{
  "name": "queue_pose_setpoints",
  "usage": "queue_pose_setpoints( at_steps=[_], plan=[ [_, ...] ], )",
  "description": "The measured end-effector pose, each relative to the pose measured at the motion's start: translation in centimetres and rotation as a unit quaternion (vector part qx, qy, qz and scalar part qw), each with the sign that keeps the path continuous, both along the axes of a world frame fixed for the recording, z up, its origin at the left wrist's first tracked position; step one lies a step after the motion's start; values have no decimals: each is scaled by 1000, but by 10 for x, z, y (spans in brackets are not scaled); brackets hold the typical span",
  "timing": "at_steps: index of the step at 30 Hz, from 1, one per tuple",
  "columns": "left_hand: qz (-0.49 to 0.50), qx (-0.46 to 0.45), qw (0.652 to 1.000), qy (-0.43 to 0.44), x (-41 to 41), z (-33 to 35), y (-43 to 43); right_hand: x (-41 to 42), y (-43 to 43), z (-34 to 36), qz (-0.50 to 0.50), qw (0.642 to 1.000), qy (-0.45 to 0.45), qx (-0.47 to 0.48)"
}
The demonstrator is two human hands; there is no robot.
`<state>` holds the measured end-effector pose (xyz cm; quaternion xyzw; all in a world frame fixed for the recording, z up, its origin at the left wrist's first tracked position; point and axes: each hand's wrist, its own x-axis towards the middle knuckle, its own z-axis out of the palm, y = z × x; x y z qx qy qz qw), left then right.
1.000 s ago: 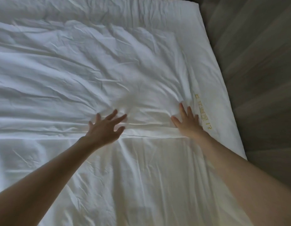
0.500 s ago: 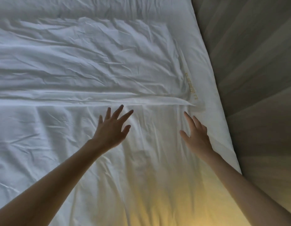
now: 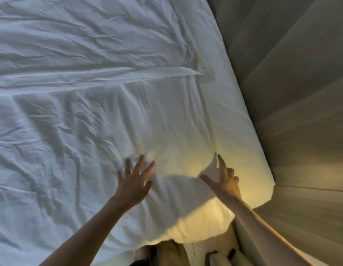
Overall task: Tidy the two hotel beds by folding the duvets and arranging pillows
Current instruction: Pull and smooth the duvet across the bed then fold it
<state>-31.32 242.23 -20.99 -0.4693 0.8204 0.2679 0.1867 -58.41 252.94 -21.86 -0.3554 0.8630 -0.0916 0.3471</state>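
Note:
A white, creased duvet (image 3: 86, 131) covers the bed and fills most of the head view. A folded edge (image 3: 101, 78) runs across it from left to right, ending near small yellow lettering (image 3: 198, 57) by the right side. My left hand (image 3: 133, 182) lies near the duvet's near right corner with fingers spread and straight, on or just above the cloth. My right hand (image 3: 225, 182) is beside it to the right, index finger and thumb stretched out, the other fingers partly bent, holding nothing. No pillow is in view.
Wood-look floor (image 3: 293, 104) runs along the bed's right side. The duvet's near right corner (image 3: 262, 191) hangs over the bed edge in warm yellow light. My legs and a dark strapped object (image 3: 220, 256) show at the bottom.
Both hands have drawn back toward me from the folded edge, sliding down the duvet to its near corner. The view has shifted so the fold now lies farther away.

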Motion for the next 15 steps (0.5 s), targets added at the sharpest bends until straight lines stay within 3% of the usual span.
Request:
queue_pose_setpoints(
  at_steps=[5, 9, 12, 15],
  plan=[
    [-16, -82, 996, 8, 20, -20, 44, 20, 40, -11, -46, 998, 7, 39],
    [-40, -83, 996, 4, 35, -14, 72, 40, 74, -12, -5, 991, 117, 70],
    [-47, -77, 996, 21, 47, -13, 93, 48, 87, -16, -61, 995, 71, 22],
    [-79, -89, 993, 24, 54, -17, 104, 45, 94, -15, -23, 998, 62, 17]
  ],
)
